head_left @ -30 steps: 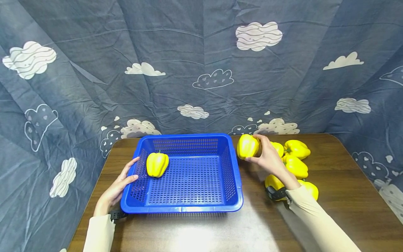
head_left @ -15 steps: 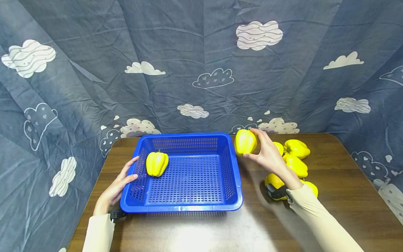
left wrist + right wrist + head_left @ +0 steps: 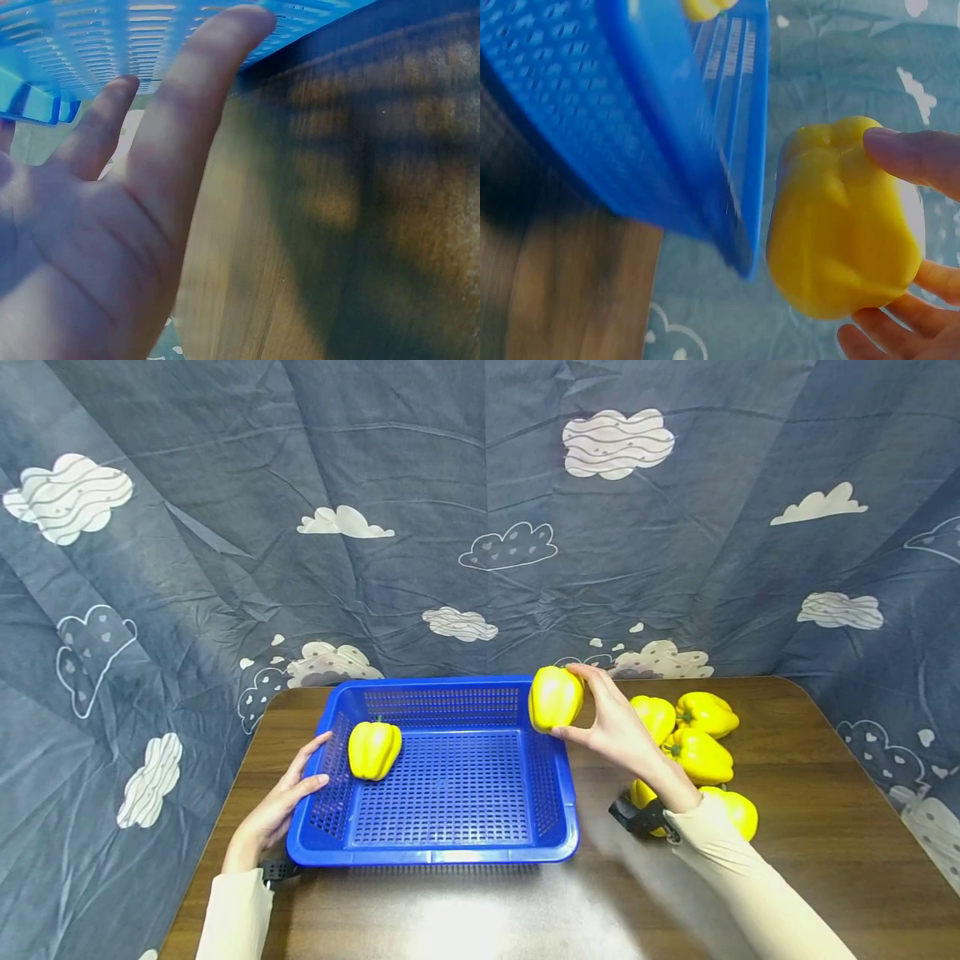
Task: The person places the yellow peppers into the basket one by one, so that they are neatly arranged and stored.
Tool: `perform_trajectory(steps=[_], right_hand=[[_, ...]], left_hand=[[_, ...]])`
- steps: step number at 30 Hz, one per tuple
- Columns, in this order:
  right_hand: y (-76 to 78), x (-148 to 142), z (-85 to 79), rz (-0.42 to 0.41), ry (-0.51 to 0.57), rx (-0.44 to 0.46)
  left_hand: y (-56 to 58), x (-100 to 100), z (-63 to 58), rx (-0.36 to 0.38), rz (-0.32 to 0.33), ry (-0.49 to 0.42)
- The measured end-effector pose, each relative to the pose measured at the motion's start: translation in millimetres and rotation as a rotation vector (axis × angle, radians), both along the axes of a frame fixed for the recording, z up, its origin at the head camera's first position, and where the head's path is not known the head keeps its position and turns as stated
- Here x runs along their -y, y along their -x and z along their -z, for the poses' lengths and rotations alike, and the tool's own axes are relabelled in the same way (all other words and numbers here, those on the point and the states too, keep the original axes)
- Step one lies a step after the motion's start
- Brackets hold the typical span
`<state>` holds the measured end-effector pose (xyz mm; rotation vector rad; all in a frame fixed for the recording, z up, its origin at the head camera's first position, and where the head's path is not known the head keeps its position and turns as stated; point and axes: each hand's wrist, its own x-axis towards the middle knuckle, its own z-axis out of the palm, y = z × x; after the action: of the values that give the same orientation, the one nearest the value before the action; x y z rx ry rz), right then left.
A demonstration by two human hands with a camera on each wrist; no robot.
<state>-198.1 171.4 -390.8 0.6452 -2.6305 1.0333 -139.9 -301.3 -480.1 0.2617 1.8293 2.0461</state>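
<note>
In the head view my right hand point(image 3: 618, 727) holds a yellow bell pepper point(image 3: 556, 698) between thumb and fingers, over the right rim of a blue plastic basket point(image 3: 431, 857). The right wrist view shows this pepper point(image 3: 844, 225) beside the basket's outer wall point(image 3: 577, 97), thumb on one side and fingertips on the other. Another yellow bell pepper point(image 3: 374, 750) stands inside the basket at the left. At the basket's left side is my left hand point(image 3: 277, 806), fingers extended, fingertips right at the rim. The left wrist view has its thumb point(image 3: 187, 97) straight against the perforated wall.
Several yellow bell peppers point(image 3: 701, 757) lie in a group on the right of the brown wooden table point(image 3: 810, 827), partly hidden by the right forearm point(image 3: 738, 860). A dark curtain with cloud prints point(image 3: 420, 577) hangs behind the table's far edge.
My right hand has carried its pepper leftward and slightly up, from beside the basket to over its right rim. The left hand, basket and the pepper inside look unchanged.
</note>
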Motion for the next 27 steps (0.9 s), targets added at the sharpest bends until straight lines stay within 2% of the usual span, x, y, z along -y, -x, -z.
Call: perform_trajectory(steps=[10,27], right_hand=[[-5.5,32,-3.3,-0.080,0.009,0.069],[-1.2,81,-9.5,-0.197,0.045,0.057]], left_hand=[[1.1,0,1.6,0.000,0.003,0.003],[0.6,0,1.5,0.002,-0.006,-0.008]])
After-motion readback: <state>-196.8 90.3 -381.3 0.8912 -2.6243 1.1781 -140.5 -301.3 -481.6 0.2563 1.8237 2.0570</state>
